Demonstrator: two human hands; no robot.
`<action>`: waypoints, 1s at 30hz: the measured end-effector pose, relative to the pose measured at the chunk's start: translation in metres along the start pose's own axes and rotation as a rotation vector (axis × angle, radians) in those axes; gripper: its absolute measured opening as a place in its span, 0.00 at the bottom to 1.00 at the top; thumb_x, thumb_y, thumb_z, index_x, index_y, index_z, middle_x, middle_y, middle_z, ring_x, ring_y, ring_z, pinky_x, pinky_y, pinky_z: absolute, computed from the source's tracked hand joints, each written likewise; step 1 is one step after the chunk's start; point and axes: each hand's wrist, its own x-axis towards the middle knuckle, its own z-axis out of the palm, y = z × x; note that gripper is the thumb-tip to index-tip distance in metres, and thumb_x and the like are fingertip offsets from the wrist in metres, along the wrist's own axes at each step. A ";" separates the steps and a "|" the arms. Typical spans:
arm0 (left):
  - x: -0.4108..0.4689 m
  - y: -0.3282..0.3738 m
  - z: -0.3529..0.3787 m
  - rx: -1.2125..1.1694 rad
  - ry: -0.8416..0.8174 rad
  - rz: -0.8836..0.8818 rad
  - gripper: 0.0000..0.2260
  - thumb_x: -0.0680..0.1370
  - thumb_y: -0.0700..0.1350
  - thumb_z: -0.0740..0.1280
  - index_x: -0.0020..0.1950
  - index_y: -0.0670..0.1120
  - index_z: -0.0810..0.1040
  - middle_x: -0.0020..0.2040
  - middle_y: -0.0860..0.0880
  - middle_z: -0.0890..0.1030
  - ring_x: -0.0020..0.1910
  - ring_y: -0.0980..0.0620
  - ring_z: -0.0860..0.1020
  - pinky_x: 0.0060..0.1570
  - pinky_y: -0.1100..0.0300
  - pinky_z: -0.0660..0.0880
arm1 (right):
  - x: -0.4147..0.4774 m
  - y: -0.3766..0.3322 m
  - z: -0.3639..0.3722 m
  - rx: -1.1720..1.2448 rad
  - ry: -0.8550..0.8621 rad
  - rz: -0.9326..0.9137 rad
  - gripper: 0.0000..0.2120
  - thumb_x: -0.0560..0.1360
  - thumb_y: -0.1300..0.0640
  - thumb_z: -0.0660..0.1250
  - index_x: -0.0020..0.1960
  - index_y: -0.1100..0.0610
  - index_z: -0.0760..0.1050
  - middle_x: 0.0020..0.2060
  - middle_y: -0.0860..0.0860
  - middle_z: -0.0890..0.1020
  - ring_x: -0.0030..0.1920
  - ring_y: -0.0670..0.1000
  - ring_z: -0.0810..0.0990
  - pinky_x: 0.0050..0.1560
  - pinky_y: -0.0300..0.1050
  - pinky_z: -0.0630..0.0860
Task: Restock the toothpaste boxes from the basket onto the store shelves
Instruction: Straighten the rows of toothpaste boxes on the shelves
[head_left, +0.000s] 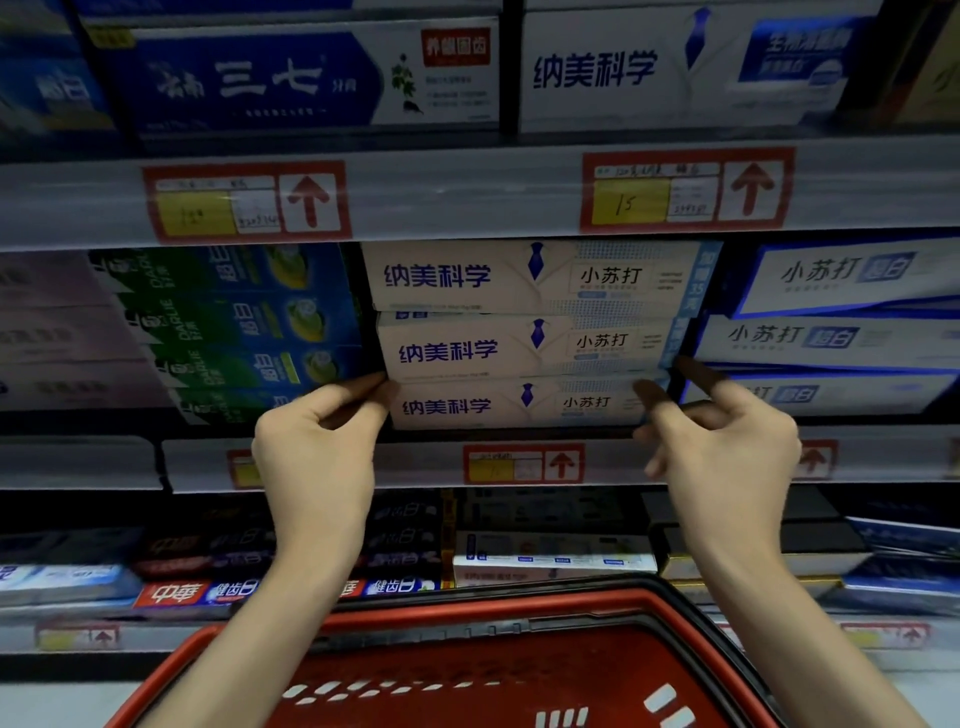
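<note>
Grey store shelves (467, 197) fill the far side; a red basket (519, 670) sits near. Mid-shelf, three white toothpaste boxes (467, 348) lie stacked. The left hand (317, 447) and right hand (727, 447) pinch the ends of the lowest box (493, 408).

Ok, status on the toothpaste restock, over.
Left grip and right grip pinch the ends of the bottom cream box, seated under two like it. Green boxes close on its left, blue-edged boxes on its right. Red basket below.

Your left hand (317, 447) sits at the toothpaste-box stack's (519, 343) left end, your right hand (727, 441) at its right end, and the basket (467, 608) lies below it.
</note>
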 end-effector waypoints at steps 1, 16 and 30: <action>0.000 0.000 -0.001 0.001 -0.003 -0.001 0.09 0.77 0.43 0.77 0.56 0.49 0.89 0.46 0.59 0.88 0.50 0.62 0.85 0.54 0.65 0.78 | 0.001 -0.001 0.000 0.010 0.003 0.006 0.07 0.77 0.58 0.75 0.40 0.54 0.81 0.25 0.49 0.83 0.27 0.49 0.83 0.40 0.46 0.79; 0.004 -0.003 -0.001 -0.014 0.019 -0.015 0.08 0.75 0.44 0.78 0.53 0.50 0.89 0.43 0.60 0.88 0.48 0.63 0.85 0.48 0.73 0.77 | 0.005 0.003 0.000 0.143 0.063 0.026 0.02 0.76 0.57 0.76 0.46 0.55 0.85 0.28 0.51 0.84 0.28 0.53 0.82 0.39 0.45 0.80; 0.004 -0.001 -0.001 -0.097 0.016 -0.074 0.08 0.75 0.43 0.79 0.52 0.50 0.89 0.44 0.58 0.88 0.48 0.61 0.85 0.48 0.73 0.78 | 0.010 0.010 -0.002 0.163 0.078 0.007 0.06 0.77 0.57 0.75 0.41 0.53 0.86 0.24 0.54 0.80 0.26 0.48 0.75 0.31 0.38 0.72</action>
